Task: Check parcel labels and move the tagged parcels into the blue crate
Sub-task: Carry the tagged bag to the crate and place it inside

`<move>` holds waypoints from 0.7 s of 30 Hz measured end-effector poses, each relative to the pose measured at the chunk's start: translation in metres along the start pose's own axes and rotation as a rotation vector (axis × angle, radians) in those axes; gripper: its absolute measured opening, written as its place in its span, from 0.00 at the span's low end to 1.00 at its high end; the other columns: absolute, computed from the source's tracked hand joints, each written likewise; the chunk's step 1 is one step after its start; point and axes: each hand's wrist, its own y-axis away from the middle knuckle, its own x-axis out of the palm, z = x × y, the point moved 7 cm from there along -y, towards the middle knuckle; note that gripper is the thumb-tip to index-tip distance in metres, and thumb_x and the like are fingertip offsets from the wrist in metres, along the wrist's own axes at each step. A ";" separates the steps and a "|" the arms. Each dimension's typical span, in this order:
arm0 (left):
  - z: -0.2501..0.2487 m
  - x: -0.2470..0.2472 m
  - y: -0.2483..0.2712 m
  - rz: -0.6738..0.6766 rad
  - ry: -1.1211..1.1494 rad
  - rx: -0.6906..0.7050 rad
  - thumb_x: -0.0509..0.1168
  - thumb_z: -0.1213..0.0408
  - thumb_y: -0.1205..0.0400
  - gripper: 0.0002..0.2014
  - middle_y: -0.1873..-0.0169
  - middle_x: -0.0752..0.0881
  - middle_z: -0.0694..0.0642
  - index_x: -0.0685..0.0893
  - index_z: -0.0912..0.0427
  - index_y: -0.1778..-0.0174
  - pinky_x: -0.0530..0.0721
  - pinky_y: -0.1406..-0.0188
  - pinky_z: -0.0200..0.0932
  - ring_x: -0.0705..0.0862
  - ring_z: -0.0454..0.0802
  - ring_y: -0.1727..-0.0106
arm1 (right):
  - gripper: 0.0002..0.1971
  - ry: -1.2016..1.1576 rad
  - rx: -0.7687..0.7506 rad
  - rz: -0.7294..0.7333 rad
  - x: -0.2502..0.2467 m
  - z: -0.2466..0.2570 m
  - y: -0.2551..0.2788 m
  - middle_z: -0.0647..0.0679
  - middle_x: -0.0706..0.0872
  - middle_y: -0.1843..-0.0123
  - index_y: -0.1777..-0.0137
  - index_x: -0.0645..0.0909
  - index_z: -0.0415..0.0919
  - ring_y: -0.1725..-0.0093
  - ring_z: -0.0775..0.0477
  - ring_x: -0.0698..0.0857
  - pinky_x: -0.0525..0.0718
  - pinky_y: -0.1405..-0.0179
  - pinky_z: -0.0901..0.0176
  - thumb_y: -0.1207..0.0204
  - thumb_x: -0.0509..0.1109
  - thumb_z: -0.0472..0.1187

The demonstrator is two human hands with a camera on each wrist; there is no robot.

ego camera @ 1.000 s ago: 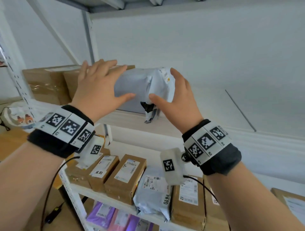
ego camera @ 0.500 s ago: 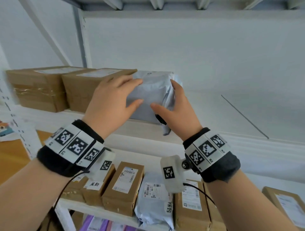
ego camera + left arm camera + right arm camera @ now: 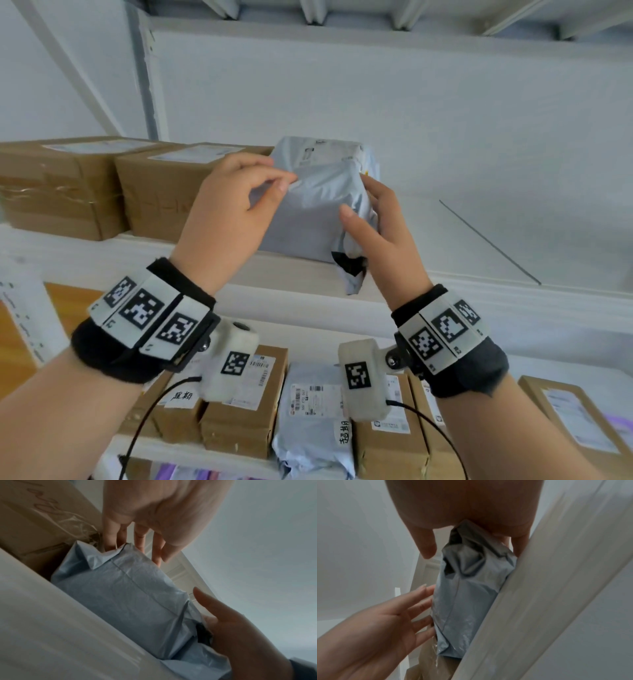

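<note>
A grey plastic mailer parcel (image 3: 318, 205) stands on the upper shelf (image 3: 308, 274), with a printed label on its top face. My right hand (image 3: 366, 205) grips its right end, thumb on the front and fingers round the back. My left hand (image 3: 274, 181) touches the top left corner with its fingertips. The left wrist view shows the left fingers (image 3: 109, 539) almost straight, against a fold of the parcel (image 3: 130, 596). From the right wrist, the parcel (image 3: 467, 601) lies between the thumb and fingers of my right hand (image 3: 471, 540). The blue crate is not in view.
Two brown cardboard boxes (image 3: 61, 185) (image 3: 171, 195) sit left of the parcel, the nearer one close to it. The lower shelf holds several boxes and a grey mailer (image 3: 311, 421); some carry handwritten tags (image 3: 180, 399). Right of the parcel, bare shelf (image 3: 479, 240) shows.
My left hand slid from lying flat across the parcel's front to its top left corner. The right hand stayed on the right end. The view shifted, showing more of the lower shelf.
</note>
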 end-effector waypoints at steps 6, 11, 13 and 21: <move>-0.002 -0.010 0.010 -0.095 0.151 -0.114 0.67 0.59 0.18 0.05 0.51 0.79 0.42 0.88 0.47 0.54 0.70 0.52 0.18 0.78 0.30 0.50 | 0.18 -0.198 0.037 -0.126 -0.014 0.003 0.005 0.47 0.80 0.34 0.41 0.76 0.49 0.32 0.51 0.78 0.76 0.28 0.46 0.28 0.64 0.56; 0.010 -0.008 0.020 -0.106 0.355 -0.287 0.67 0.55 0.19 0.16 0.38 0.82 0.43 0.80 0.47 0.34 0.82 0.49 0.31 0.84 0.33 0.49 | 0.09 -0.277 -0.011 -0.128 -0.021 0.005 0.015 0.51 0.80 0.48 0.50 0.74 0.44 0.55 0.62 0.82 0.80 0.58 0.70 0.26 0.63 0.48; 0.014 -0.004 0.022 -0.036 0.401 -0.341 0.66 0.54 0.18 0.24 0.32 0.79 0.39 0.74 0.48 0.25 0.79 0.41 0.31 0.80 0.28 0.41 | 0.09 -0.330 -0.012 -0.089 -0.022 0.004 0.020 0.51 0.81 0.47 0.51 0.73 0.41 0.55 0.63 0.84 0.80 0.60 0.71 0.28 0.65 0.44; 0.002 -0.003 0.034 0.082 0.438 -0.302 0.61 0.55 0.15 0.23 0.35 0.82 0.38 0.72 0.48 0.22 0.79 0.44 0.24 0.80 0.27 0.39 | 0.22 -0.306 0.029 -0.060 -0.027 0.002 0.026 0.57 0.82 0.40 0.37 0.74 0.44 0.38 0.52 0.82 0.82 0.43 0.56 0.33 0.69 0.42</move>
